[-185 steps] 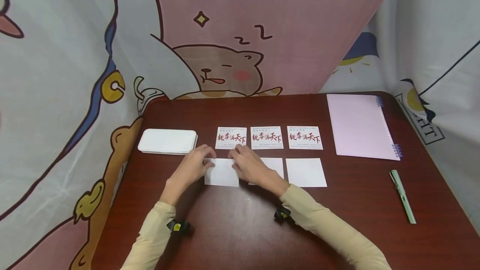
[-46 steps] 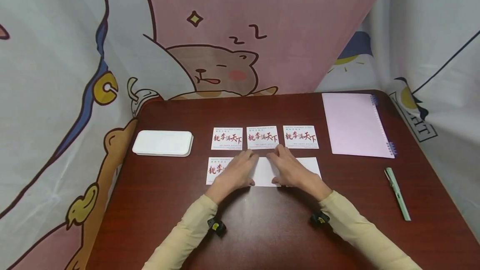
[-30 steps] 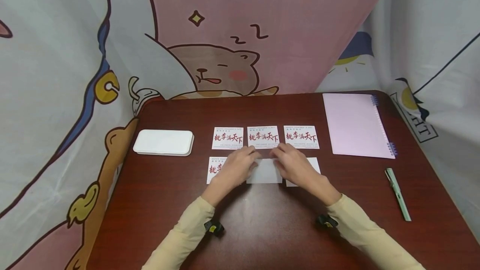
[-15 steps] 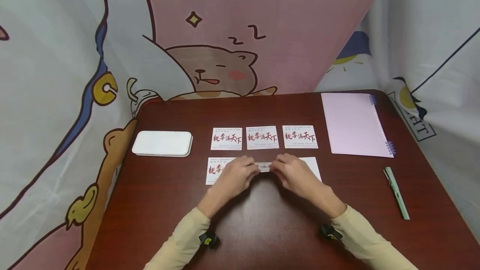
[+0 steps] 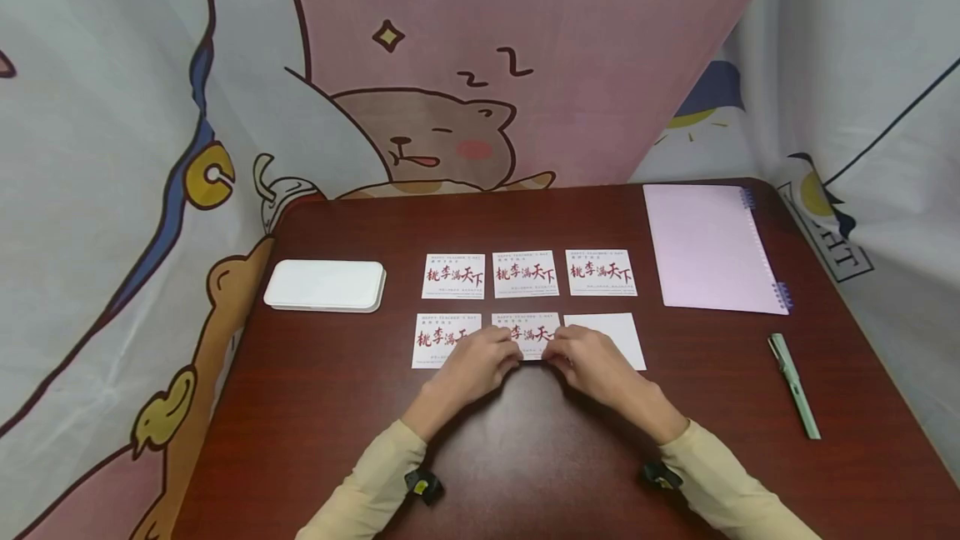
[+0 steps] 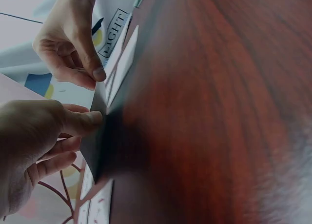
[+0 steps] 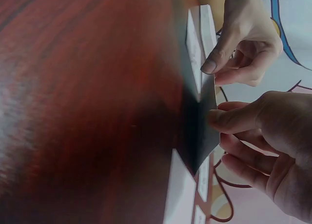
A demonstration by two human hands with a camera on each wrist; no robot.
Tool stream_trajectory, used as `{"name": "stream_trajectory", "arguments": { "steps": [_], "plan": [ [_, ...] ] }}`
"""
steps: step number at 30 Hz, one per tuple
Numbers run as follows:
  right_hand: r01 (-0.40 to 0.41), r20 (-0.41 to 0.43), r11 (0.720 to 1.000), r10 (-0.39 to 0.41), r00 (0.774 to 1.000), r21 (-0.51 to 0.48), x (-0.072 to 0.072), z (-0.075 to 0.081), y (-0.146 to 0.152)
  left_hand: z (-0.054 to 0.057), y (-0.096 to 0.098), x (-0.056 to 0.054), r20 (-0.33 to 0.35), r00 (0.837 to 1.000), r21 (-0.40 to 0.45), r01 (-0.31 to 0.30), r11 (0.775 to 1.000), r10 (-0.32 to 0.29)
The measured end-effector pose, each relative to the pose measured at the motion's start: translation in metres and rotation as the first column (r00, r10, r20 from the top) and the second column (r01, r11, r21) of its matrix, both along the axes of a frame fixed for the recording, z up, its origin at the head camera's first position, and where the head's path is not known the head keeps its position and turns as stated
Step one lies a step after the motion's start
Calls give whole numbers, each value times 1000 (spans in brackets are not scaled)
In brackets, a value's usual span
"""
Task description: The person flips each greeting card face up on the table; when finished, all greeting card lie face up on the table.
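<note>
A white card with red Chinese characters (image 5: 529,333) is between my hands in the middle of the near row. My left hand (image 5: 478,361) pinches its near edge on the left, thumb below and fingers above. My right hand (image 5: 597,361) pinches the same edge on the right. Both wrist views show the card's dark underside (image 6: 94,153), with the near edge lifted and the far edge down toward the table. To its left lies a printed card (image 5: 438,340), partly behind my left hand. A blank white card (image 5: 617,336) lies to its right, partly covered by my right hand.
Behind the near row lie a left printed card (image 5: 454,277), a middle printed card (image 5: 525,275) and a right printed card (image 5: 601,273). A white case (image 5: 324,286) lies at left. A pink spiral notebook (image 5: 716,248) and a green pen (image 5: 795,386) are at right on the brown table (image 5: 510,465).
The middle near card showed its blank side; both hands lifted it, turned it over, and its printed side now faces up. Earlier, the left near card also went from blank to printed.
</note>
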State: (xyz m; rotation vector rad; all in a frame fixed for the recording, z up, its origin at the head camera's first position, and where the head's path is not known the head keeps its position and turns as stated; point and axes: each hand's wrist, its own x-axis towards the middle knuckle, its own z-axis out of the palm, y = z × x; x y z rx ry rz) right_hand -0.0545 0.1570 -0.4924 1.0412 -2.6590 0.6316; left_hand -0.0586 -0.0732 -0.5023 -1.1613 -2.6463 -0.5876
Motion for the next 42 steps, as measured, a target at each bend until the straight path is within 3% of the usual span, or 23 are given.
{"name": "stream_trajectory", "arguments": {
  "steps": [10, 21, 31, 42],
  "plan": [
    [-15, -31, 999, 14, 999, -46, 1, -22, 1, -14, 0, 0, 11, 1000, 15, -9, 1000, 9],
    [-11, -1, 1000, 11, 1000, -15, 4, -27, 3, -18, 0, 3, 18, 1000, -3, -5, 1000, 5],
    [30, 16, 999, -29, 999, -42, -5, -13, 17, -12, 6, 0, 25, 1000, -45, -15, 999, 16],
    [143, 215, 988, -153, 964, 59, -16, 9, 54, 5, 48, -16, 57, 994, -192, -85, 978, 97]
  ]
}}
